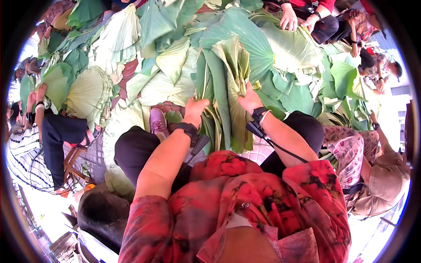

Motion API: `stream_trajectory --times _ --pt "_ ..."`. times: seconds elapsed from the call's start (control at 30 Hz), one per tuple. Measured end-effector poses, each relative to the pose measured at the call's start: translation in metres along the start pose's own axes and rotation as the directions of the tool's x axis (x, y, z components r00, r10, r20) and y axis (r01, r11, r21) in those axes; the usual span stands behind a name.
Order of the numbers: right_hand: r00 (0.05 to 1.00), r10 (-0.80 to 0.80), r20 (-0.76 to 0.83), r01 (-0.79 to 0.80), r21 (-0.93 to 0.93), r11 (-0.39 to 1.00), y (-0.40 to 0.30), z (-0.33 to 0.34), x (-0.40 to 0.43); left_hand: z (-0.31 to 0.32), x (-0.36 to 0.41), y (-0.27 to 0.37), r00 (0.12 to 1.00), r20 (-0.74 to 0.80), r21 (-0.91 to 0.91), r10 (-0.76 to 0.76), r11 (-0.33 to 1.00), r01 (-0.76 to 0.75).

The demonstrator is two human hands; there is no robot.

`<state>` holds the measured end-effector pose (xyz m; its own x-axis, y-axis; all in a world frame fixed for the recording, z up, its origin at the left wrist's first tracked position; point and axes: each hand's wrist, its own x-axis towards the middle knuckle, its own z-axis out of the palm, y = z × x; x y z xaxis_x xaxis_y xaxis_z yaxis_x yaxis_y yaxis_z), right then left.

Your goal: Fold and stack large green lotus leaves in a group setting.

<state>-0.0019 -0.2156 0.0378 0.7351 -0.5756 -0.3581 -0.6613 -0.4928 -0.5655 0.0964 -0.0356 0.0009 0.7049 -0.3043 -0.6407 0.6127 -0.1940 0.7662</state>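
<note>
Upright between my knees stands a thick bundle of folded lotus leaves. My left hand (194,110) grips the left edge of its green folded leaves (218,85). On the other side, my right hand (250,99) is closed around the edge of yellowish, pleated lotus leaves (235,62), thumb up along the folds. The two parts touch in the middle; whether they are joined below cannot be seen. Beyond my hands, a broad green lotus leaf (240,34) lies spread over the pile. A pale fan-folded leaf (174,59) lies to the left of the bundle.
Heaped lotus leaves surround me. A co-worker's hands (289,19) touch a pale leaf (292,49) at the far right. Another person (41,93) holds leaves at the left, beside a fanned stack (87,88). Someone sits close on my right (378,171). A dark rounded object (103,210) stands behind left.
</note>
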Motion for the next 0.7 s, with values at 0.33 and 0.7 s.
stream_trajectory --times 0.33,0.7 --pt "0.917 -0.253 0.308 0.236 0.091 0.968 -0.009 0.023 -0.011 0.005 0.007 -0.004 0.998 0.054 -0.135 -0.037 0.99 0.044" --pt "0.904 -0.255 0.344 0.272 0.0 0.962 -0.009 0.016 -0.007 0.003 0.013 -0.009 0.997 0.049 -0.119 -0.058 0.991 0.063"
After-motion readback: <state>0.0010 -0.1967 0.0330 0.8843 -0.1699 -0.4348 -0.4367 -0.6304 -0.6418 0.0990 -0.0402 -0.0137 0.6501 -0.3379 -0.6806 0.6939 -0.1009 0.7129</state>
